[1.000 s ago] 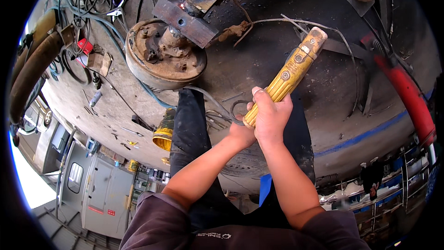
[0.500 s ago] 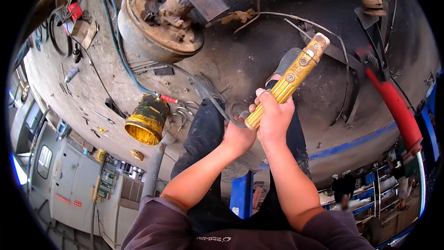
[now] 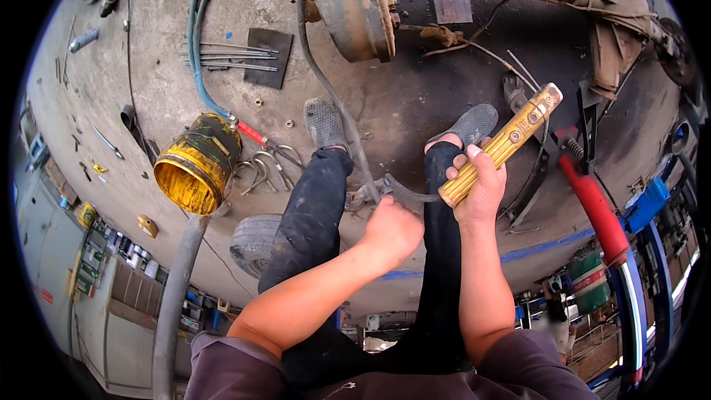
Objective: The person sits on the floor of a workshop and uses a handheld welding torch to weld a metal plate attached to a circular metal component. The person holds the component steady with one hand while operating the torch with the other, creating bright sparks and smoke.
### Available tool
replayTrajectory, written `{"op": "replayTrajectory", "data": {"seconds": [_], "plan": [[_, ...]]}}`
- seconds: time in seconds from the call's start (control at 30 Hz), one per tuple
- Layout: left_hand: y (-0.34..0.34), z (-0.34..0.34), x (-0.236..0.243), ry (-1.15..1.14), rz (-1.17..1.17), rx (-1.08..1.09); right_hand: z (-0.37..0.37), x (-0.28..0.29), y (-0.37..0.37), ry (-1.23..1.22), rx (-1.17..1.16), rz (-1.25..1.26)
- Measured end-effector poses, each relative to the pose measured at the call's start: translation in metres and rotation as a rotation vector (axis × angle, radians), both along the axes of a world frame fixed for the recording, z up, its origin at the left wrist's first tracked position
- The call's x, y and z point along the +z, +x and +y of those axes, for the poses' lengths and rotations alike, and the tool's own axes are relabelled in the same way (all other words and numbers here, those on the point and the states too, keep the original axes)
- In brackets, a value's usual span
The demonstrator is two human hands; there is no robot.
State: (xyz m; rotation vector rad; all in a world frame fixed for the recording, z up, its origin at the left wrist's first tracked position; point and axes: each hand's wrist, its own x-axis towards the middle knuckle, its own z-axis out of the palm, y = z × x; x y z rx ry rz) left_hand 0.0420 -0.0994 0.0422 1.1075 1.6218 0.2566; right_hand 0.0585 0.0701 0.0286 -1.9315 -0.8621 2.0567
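In my right hand (image 3: 481,185) is a yellow welding electrode holder (image 3: 511,137), gripped round its ribbed handle and tilted up to the right. A thin rod (image 3: 523,69) shows at its worn pale tip; whether the jaws hold it I cannot tell. From the handle's lower end a grey cable (image 3: 415,194) runs toward my left hand (image 3: 395,228). That hand is closed on the cable, to the left of and apart from the holder, fingers curled down and partly hidden. Beyond it the cable climbs past my left shoe.
A rusty axle with a drum (image 3: 344,7) lies ahead. Left stand a yellow-stained bucket (image 3: 194,167), a grey pipe (image 3: 178,289), blue hoses (image 3: 196,44), and rods on a dark plate (image 3: 263,59). A tyre (image 3: 255,241) is by my left leg. Right is a red jack-like tool (image 3: 592,211).
My left hand has separated from the holder's lower end, moving left and down along the cable. My right hand has carried the holder right. The view has shifted, showing more of the axle.
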Motion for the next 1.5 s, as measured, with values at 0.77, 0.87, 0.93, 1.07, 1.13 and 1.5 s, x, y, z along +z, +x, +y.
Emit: {"op": "replayTrajectory", "data": {"seconds": [0.77,0.87,0.93,1.07,1.13,1.5], "plan": [[-0.148,-0.029,0.003,0.053,0.14,-0.206,0.114,-0.12,0.061,0.09,0.274,0.307],[-0.142,-0.016,-0.018,0.023,0.183,-0.296,0.134,-0.147,0.074,0.018,0.261,0.371],[-0.137,-0.002,-0.039,0.032,0.183,-0.342,0.148,-0.17,0.089,0.054,0.314,0.424],[-0.122,0.028,-0.074,0.07,0.213,-0.425,0.138,-0.24,0.091,-0.007,0.275,0.618],[-0.118,0.042,-0.095,0.055,0.286,-0.487,0.116,-0.264,0.081,-0.013,0.242,0.691],[-0.052,0.059,-0.14,-0.078,0.371,-0.334,0.083,-0.28,0.023,-0.052,0.237,0.788]]}}
